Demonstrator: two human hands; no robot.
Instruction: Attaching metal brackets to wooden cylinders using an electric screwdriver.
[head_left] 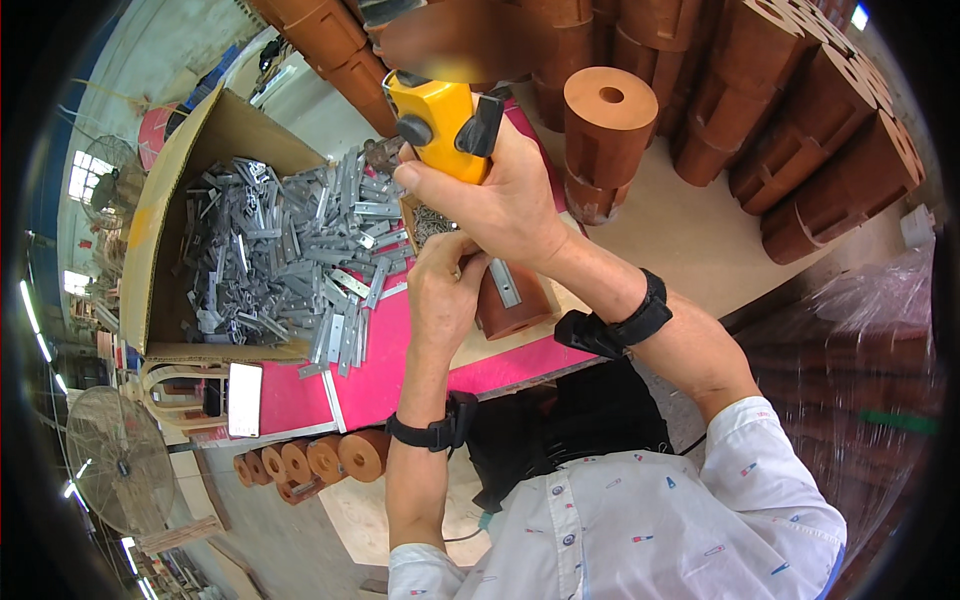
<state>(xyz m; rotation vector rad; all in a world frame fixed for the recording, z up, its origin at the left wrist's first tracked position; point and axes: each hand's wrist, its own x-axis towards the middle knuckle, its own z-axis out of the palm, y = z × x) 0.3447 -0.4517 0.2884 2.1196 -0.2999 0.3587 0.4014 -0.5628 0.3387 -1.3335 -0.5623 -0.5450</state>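
My right hand is wrapped round a yellow and black cordless power tool, raised over the table. Just below it, my left hand has its fingers drawn together beside a brown cylinder; what they hold, if anything, is too small or hidden to make out. The cylinder lies on its side near the table's front edge. Along its upper face sits a grey metal strip with holes. Behind my left hand stands a small box of screws, partly covered by my hands.
At the left a cardboard box lies open, with many grey metal strips spilling onto the pink tabletop. Brown cylinders stand stacked at the back and right. More cylinders lie below the table, near a fan.
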